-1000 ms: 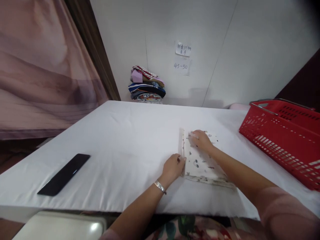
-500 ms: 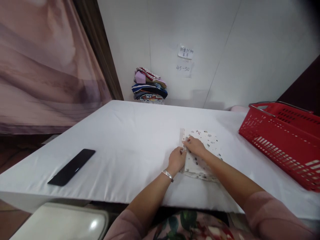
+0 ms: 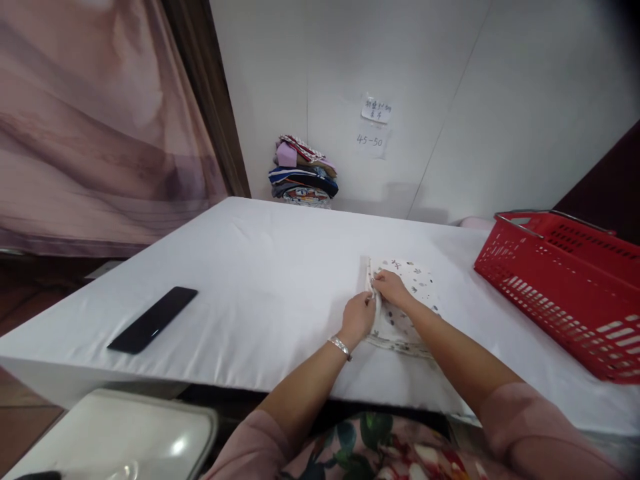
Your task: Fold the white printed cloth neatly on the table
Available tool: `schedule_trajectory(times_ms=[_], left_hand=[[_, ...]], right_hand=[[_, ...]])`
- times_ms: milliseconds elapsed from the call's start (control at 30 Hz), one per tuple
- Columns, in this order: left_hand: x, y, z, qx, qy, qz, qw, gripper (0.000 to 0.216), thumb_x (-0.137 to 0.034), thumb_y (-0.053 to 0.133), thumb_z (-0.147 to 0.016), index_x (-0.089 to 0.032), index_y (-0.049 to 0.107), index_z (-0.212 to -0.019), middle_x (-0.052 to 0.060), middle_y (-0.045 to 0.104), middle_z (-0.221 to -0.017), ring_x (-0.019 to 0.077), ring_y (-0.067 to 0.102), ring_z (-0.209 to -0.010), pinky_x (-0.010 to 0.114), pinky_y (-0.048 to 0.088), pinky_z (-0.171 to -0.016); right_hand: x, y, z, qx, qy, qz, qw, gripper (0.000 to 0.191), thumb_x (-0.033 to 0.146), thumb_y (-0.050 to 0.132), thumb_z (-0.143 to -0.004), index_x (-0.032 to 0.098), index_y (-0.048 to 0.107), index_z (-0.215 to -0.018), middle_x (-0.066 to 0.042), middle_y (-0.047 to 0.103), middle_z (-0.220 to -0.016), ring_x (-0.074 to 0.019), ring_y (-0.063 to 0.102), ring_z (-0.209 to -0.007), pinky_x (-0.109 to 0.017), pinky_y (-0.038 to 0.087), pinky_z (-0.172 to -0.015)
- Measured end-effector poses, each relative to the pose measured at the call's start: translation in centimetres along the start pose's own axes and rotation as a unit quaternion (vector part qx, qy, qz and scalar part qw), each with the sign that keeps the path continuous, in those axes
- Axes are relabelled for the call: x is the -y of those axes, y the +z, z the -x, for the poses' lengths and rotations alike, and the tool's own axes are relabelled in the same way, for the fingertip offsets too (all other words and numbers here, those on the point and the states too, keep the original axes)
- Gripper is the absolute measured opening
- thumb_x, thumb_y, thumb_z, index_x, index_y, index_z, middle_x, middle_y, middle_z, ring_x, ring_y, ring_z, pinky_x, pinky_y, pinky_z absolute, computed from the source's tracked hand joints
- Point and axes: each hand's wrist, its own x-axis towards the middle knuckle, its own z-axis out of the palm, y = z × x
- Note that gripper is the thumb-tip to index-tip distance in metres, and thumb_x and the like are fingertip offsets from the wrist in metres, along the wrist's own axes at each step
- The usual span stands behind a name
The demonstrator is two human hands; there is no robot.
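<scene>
A folded white cloth point(image 3: 417, 277) with a small dark leaf-like print lies on the white-covered table in front of me. At its left edge my left hand point(image 3: 359, 315), with a silver bracelet at the wrist, pinches the fabric. Just above and to the right, my right hand point(image 3: 391, 287) grips the same edge between thumb and fingers. The edge is lifted a little into a ridge between the two hands. My right forearm covers part of the cloth's right side.
A red plastic basket point(image 3: 560, 287) stands at the table's right. On the left of the white tabletop point(image 3: 280, 267) lies a flat black object point(image 3: 154, 320), like a phone. Folded clothes point(image 3: 304, 175) are stacked by the wall. A white stool point(image 3: 125, 427) is at the lower left.
Both hands have pulled the cloth's left edge up slightly into a ridge, shifting a little to the right. The view has tilted slightly.
</scene>
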Motion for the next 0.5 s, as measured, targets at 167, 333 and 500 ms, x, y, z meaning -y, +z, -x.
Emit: schedule_trajectory(times_ms=[167, 333, 500], left_hand=[[-0.2, -0.4, 0.3, 0.033, 0.019, -0.053, 0.998, 0.029, -0.024, 0.037, -0.088, -0.022, 0.066, -0.088, 0.005, 0.07, -0.092, 0.0185, 0.062, -0.084, 0.026, 0.043, -0.072], [-0.7, -0.7, 0.8, 0.046, 0.032, -0.078, 0.995, 0.032, -0.029, 0.034, -0.089, -0.019, 0.064, -0.091, 0.009, 0.069, -0.094, 0.0214, 0.062, -0.085, 0.028, 0.043, -0.07], [-1.5, -0.8, 1.9, 0.071, 0.043, -0.088, 0.993, 0.03, -0.044, 0.047, -0.082, -0.02, 0.063, -0.091, 0.006, 0.068, -0.091, 0.0215, 0.062, -0.083, 0.027, 0.043, -0.068]], right_hand=[[0.3, 0.4, -0.1, 0.009, -0.009, 0.007, 1.0, 0.017, 0.033, 0.05, -0.079, 0.019, 0.059, -0.079, -0.002, 0.067, -0.076, -0.0153, 0.058, -0.071, -0.022, 0.035, -0.058], [1.1, 0.7, -0.1, 0.055, -0.005, 0.106, 0.993, 0.029, 0.044, 0.057, -0.074, 0.019, 0.058, -0.089, -0.006, 0.067, -0.087, -0.0208, 0.059, -0.079, -0.025, 0.036, -0.06], [1.4, -0.6, -0.3, 0.059, 0.01, 0.161, 0.985, 0.026, 0.024, 0.053, -0.073, 0.019, 0.057, -0.098, -0.009, 0.067, -0.097, -0.0231, 0.061, -0.088, -0.026, 0.038, -0.063]])
